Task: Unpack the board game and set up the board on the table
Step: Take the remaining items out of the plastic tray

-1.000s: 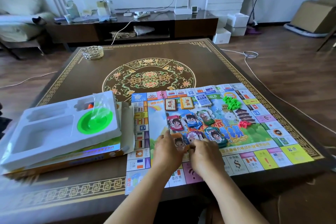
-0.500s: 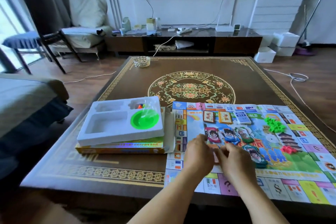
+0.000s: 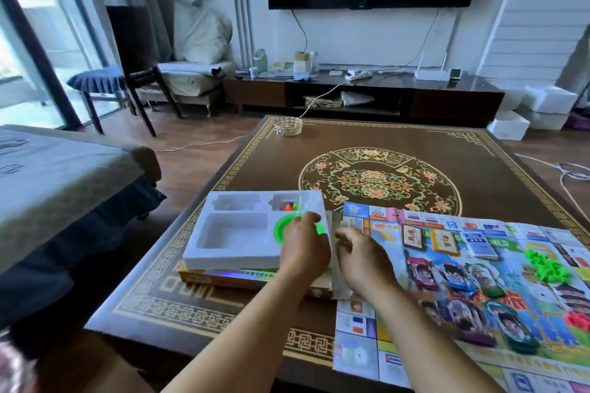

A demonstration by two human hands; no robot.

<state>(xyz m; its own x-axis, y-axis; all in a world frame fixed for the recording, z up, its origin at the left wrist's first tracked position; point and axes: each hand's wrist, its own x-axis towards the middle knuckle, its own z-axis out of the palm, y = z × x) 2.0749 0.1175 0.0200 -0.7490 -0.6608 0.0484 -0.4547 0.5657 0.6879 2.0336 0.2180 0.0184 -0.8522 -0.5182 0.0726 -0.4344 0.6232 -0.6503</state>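
Observation:
The colourful game board (image 3: 357,357) lies unfolded on the near right of the dark table (image 3: 399,137). On it are card decks (image 3: 443,241), character cards (image 3: 456,274), green houses (image 3: 546,266) and red pieces (image 3: 578,319). Left of it a white plastic tray (image 3: 236,233) rests on the yellow game box (image 3: 223,277). The tray holds a green disc (image 3: 279,230) under clear plastic and small coloured pawns (image 3: 289,207). My left hand (image 3: 303,249) lies over the green disc, its fingers hidden. My right hand (image 3: 360,255) hovers beside the tray's right edge, fingers apart, holding nothing.
A glass dish (image 3: 288,126) stands at the table's far left corner. A grey sofa (image 3: 64,175) is close on the left, and a TV stand (image 3: 367,96) runs along the far wall. A white cable (image 3: 571,169) lies on the floor at the right.
Both hands have left the cards on the board and moved left to the white tray. My head has turned left and up, so the board now sits at the right.

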